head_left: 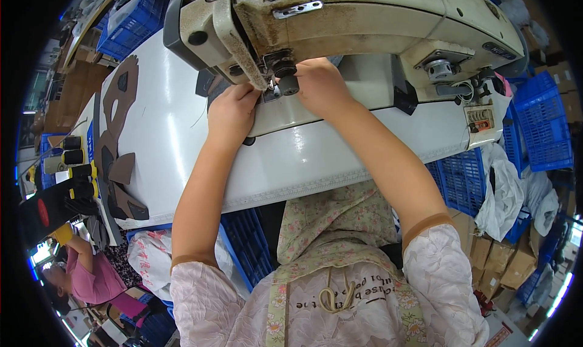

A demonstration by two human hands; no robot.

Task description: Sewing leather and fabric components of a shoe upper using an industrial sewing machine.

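a dark piece of material (209,87) is pressed under the needle area of the cream industrial sewing machine (340,19) on the white counter (164,122). it is pinched at its edge by the left hand (232,113), fingers narrow. the right hand (319,85) is laid just beside the presser foot; whether its fingers grip anything cannot be told. brown cut pieces (118,140) are stacked at the counter's left.
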